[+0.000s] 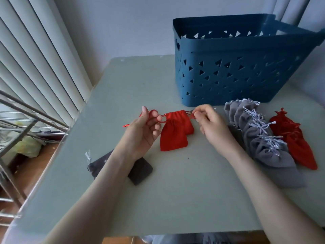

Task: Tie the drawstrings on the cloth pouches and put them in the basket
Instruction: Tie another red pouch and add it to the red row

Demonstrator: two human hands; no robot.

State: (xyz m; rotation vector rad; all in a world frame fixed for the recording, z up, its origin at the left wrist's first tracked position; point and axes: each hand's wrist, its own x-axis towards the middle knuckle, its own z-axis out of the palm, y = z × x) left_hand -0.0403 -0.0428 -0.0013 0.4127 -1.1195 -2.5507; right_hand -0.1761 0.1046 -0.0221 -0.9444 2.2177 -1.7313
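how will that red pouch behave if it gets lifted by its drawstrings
Probably floppy: the red pouch is soft cloth, its lower part creased and folded on the table. It looks flat and empty, so likely very light, dangling from the drawstrings that the left hand and right hand pinch. Cloth on a flat table should not roll.

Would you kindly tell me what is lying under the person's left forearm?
A dark grey pouch lies flat on the table beneath the left forearm, its pale drawstring showing at one end. The arm covers the pouch's middle, so that part is hidden.
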